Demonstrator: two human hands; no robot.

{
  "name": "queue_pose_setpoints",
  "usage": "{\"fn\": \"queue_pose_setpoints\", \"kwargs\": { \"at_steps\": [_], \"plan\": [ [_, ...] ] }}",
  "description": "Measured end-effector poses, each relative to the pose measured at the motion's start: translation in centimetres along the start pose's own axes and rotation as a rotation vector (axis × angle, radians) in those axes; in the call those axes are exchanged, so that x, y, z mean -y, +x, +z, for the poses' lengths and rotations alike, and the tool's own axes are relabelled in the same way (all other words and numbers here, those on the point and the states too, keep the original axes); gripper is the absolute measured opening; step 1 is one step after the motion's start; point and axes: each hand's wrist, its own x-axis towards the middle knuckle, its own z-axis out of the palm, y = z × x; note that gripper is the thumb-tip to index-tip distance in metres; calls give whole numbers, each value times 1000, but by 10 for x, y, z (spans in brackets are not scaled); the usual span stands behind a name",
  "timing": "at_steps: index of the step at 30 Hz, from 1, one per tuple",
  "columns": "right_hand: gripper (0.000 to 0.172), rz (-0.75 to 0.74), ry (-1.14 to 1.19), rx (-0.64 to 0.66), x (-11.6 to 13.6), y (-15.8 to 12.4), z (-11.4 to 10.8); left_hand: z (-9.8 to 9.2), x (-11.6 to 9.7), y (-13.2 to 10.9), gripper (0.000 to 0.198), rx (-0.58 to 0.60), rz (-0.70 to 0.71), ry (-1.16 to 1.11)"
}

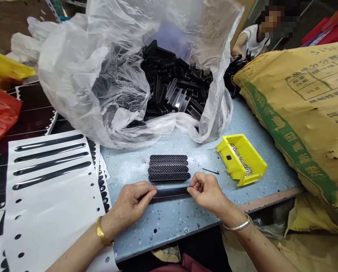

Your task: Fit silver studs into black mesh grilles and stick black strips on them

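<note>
Between my two hands a long black adhesive strip [172,192] is stretched level, close above the blue speckled tabletop. My left hand [133,202] pinches its left end, and my right hand [207,192] pinches the right end. The strip resembles the black strips [51,158] stuck on the white backing sheet [52,211] at the left. Just beyond my fingers, several black lattice-patterned plastic bars [169,168] lie side by side in a block. A small black hex key [210,171] rests to their right.
A yellow bin [229,160] of small metal pieces stands at the right. Behind is a big clear plastic bag [81,87] full of black plastic parts [180,83]. A large yellow sack [304,109] borders the table's right side. Another person [252,41] sits beyond it.
</note>
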Motion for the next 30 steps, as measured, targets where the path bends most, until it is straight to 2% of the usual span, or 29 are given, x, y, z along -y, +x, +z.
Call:
{"fn": "queue_pose_setpoints", "kwargs": {
  "at_steps": [6, 11, 14, 18, 22, 26, 28, 30],
  "plan": [
    [15, -93, -369, 47, 8, 1, -8, 0, 0, 2, 22, -11, 5, 11],
    [24, -26, -538, 55, 14, 7, -17, 0, -1, 2, 22, -20, 14, 11],
    [25, 54, -415, 41, 7, 9, -20, 0, -1, 2, 23, -27, 25, 14],
    [20, 154, 6, 76, -8, 5, -24, 1, -1, 1, 24, -31, 30, 23],
    [32, 179, 280, 8, -15, -4, -21, 1, 1, 1, 25, -34, 37, 35],
    [30, 38, 235, -22, -17, -12, -3, 1, 3, 0, 23, -58, 75, 132],
    [26, -61, 139, -76, -16, -15, 6, 2, -3, -4, 21, -156, 136, 254],
    [28, -154, 51, -137, -16, -16, 11, 5, -17, -10, 27, -284, 257, 361]
  ]
}}
